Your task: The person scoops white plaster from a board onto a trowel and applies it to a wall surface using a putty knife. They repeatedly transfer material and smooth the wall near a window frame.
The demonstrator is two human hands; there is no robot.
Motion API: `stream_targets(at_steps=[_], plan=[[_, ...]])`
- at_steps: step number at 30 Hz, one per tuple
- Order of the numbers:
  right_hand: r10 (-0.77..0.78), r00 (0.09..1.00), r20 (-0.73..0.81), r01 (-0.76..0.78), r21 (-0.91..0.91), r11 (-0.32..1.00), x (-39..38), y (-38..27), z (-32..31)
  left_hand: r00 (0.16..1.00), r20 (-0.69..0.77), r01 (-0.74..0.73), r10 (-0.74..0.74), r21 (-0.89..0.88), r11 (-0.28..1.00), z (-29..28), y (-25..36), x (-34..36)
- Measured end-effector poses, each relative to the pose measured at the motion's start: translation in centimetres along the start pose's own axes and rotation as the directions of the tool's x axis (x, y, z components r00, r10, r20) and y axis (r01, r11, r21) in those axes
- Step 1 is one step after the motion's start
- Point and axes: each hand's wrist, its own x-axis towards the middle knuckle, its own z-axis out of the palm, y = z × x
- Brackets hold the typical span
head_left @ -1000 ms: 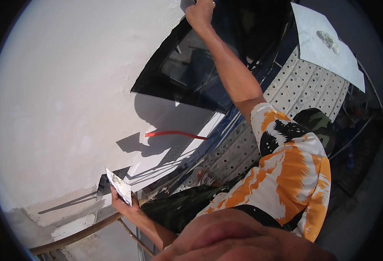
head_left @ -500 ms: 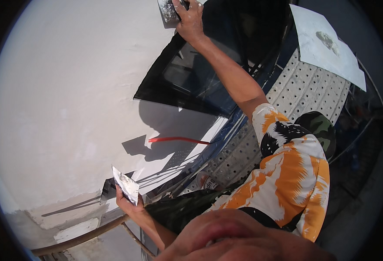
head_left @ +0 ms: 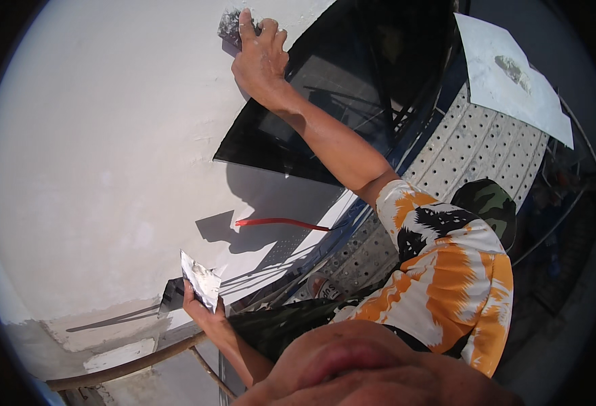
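- Hands: well apart; I record both gripping.
- Right hand: clamped on a paste-smeared dark tool, which lies at its fingertips, far left side, at the pale wall; contact I cannot confirm.
- Left hand: clamped on a pale plate projecting past its fingers, long axis slanting far-left to near-right. Left is the nearer hand to it.
- Dark window: just right of the right hand.
- Red tube: between the hands' levels.
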Motion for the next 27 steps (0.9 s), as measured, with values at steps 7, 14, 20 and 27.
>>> stream_targets(at_steps=[7,14,20,27], plan=[[0.002,0.995,-0.099,0.008,0.095,0.995,0.4,4.6,-3.2,0.996,-0.003,-0.085,0.086,0.139,0.987,-1.9,0.1,0.6],[0.019,0.992,-0.123,-0.024,-0.037,0.999,2.5,3.2,-0.9,0.999,0.033,-0.002,0.002,0.015,1.0,-1.9,0.5,-0.6],[-0.16,0.987,-0.026,0.16,0.018,0.987,-2.7,1.8,-2.5,0.995,0.095,0.019,-0.011,-0.087,0.996,-0.2,0.0,-0.4],[0.068,0.994,-0.091,-0.064,0.044,0.997,1.5,8.1,0.1,0.999,0.009,0.037,-0.036,-0.113,0.993,-1.6,0.4,-1.8]])
